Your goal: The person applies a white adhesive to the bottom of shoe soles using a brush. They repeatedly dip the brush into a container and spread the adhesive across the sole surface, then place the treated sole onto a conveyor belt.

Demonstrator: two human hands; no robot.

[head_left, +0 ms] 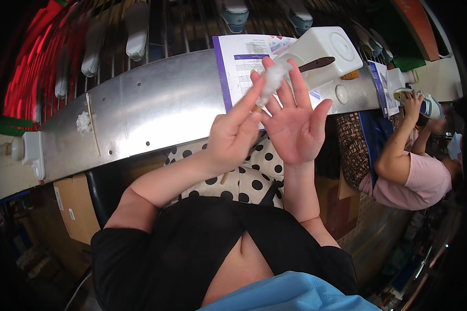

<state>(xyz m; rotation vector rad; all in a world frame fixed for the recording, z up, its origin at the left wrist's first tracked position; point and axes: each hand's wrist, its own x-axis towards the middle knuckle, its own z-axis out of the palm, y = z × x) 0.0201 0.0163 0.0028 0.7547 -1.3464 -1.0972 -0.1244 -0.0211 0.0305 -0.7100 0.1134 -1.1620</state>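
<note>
Clock over the head view, 12 at top. Nearest, 5 to 6 o'clock: light blue fabric [296, 293]; black top [192, 238] fills 6. Polka-dot cloth [192, 150] across the lap, around centre. Both hands up in front of the torso, just past 12. Left hand [232, 137] pinches a thin stick [258, 109] between thumb and fingers, index pointing toward 1; slightly blurred. Right hand [294, 136] spread, palm up, fingers fanned toward 12, thumb toward 2. White cotton-like tuft [275, 80] sits at the stick's upper end, in front of the right fingers; whether it touches them, cannot tell. Metal worktop [155, 98] curves behind, from 9 to 2. On it, between 9 and 10: second fluffy tuft [83, 123] just beside a long pale stick [94, 127]; white plastic holder [35, 153] at 9. Purple-edged sheet [238, 59] at 12, partly behind the hands. White plastic container [334, 49] between 1 and 2, dark brown handle [317, 64] in front of it; clear oval piece [341, 94] at 2. Cardboard box [77, 207] below the worktop, between 8 and 9. Farther, 11 to 1: pale shoes [137, 31] on a rack. At 3, a co-worker [417, 179] in pink holds a shoe [429, 106]
</note>
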